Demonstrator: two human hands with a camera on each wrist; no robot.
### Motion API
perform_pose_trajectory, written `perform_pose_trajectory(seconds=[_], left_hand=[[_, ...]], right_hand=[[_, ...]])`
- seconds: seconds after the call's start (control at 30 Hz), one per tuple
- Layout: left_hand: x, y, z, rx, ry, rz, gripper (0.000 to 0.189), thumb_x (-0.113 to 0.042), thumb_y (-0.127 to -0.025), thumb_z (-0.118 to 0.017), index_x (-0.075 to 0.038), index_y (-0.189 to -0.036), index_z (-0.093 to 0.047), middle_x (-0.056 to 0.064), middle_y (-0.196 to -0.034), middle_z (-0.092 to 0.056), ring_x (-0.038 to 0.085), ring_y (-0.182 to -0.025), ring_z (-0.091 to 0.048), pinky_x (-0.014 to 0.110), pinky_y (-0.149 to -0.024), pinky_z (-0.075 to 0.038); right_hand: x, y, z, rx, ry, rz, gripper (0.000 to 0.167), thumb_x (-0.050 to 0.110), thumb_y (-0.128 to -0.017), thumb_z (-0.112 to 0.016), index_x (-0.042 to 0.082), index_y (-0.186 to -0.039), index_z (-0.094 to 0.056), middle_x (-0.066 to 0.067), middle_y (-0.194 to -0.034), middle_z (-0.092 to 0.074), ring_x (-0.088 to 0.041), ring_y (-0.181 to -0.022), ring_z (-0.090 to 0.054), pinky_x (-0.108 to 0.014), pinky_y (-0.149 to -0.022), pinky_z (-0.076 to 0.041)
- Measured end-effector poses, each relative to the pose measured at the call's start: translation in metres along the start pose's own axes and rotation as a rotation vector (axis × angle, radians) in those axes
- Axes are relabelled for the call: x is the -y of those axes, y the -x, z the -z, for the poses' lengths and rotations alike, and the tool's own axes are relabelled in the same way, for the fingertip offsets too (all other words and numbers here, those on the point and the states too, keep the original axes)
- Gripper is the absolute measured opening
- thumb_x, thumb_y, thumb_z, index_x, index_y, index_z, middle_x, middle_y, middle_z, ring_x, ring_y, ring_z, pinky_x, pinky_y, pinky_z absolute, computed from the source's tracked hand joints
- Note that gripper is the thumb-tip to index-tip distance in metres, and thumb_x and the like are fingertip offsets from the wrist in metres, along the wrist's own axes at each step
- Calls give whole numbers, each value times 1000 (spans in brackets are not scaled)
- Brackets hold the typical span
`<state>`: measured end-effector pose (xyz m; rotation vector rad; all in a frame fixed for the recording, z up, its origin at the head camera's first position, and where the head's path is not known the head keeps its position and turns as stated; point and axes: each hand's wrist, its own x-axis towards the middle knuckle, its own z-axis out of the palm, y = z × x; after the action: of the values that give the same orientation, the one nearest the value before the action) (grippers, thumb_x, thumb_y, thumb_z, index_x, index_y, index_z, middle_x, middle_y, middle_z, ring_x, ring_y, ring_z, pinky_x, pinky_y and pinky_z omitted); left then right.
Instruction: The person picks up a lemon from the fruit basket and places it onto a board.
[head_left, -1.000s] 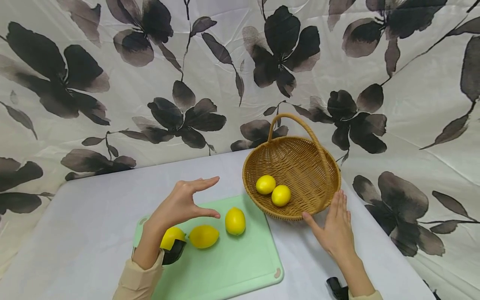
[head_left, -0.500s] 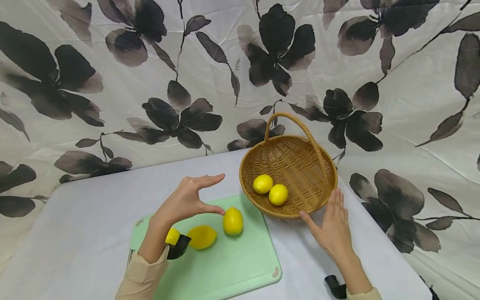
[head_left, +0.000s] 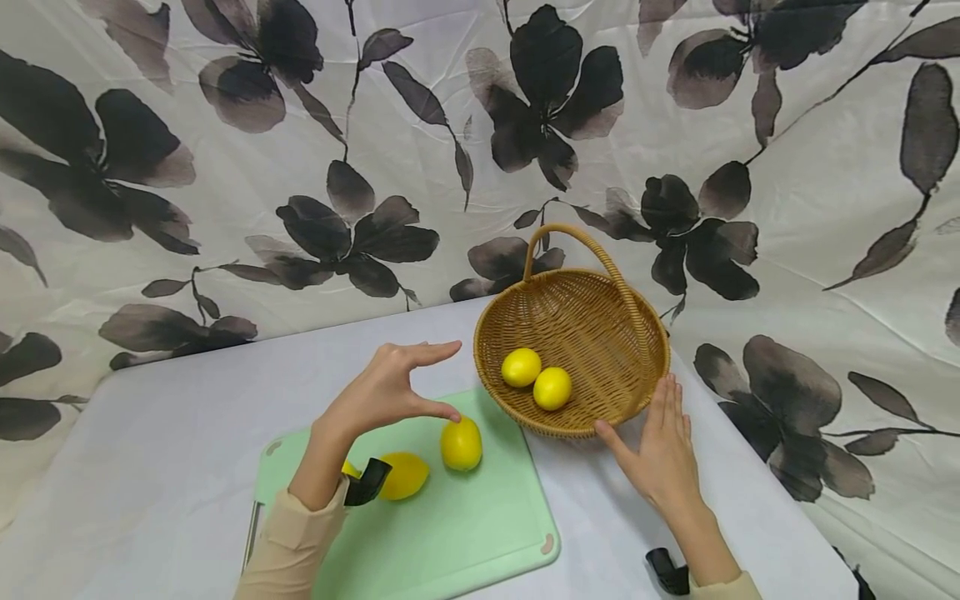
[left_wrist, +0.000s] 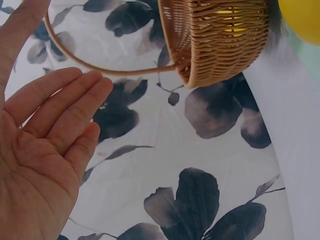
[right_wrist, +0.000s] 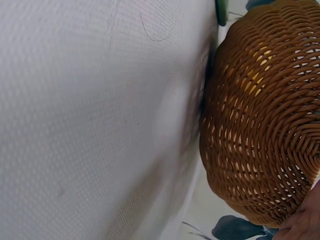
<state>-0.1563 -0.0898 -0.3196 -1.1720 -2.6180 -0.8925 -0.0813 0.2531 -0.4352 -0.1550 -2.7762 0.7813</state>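
My left hand (head_left: 393, 392) hovers over the green cutting board (head_left: 450, 533), thumb and fingers spread wide apart and holding nothing. Its thumb tip overlaps the top of a yellow lemon (head_left: 461, 446) in the head view; whether they touch I cannot tell. Another lemon (head_left: 405, 477) lies to the left, partly covered by the black wrist camera, and a third lemon (head_left: 349, 469) is mostly hidden behind the wrist. My right hand (head_left: 663, 458) rests with straight fingers against the near right rim of a wicker basket (head_left: 592, 325). Two lemons (head_left: 521, 367) sit side by side inside it.
A white cloth covers the table (head_left: 172, 433). Behind it hangs a floral curtain (head_left: 420, 167), close to the basket's back. The basket's tall handle (head_left: 573, 233) arches above its rim.
My left hand has shifted a little to the right, its thumb now over the rightmost lemon on the board. My right hand keeps its place at the basket.
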Motion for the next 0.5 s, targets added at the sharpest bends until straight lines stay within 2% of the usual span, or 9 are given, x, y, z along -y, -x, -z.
perform_pose_trajectory(seconds=[0.5], left_hand=[[3, -19, -6, 20, 10, -19, 80, -33, -62, -89, -3, -130, -60, 12, -126, -64, 27, -117, -61, 42, -96, -51]], right_hand=[[-3, 1, -1, -12, 0, 5, 115, 62, -85, -59, -4, -151, 8, -24, -159, 9, -42, -148, -3, -67, -112, -16]])
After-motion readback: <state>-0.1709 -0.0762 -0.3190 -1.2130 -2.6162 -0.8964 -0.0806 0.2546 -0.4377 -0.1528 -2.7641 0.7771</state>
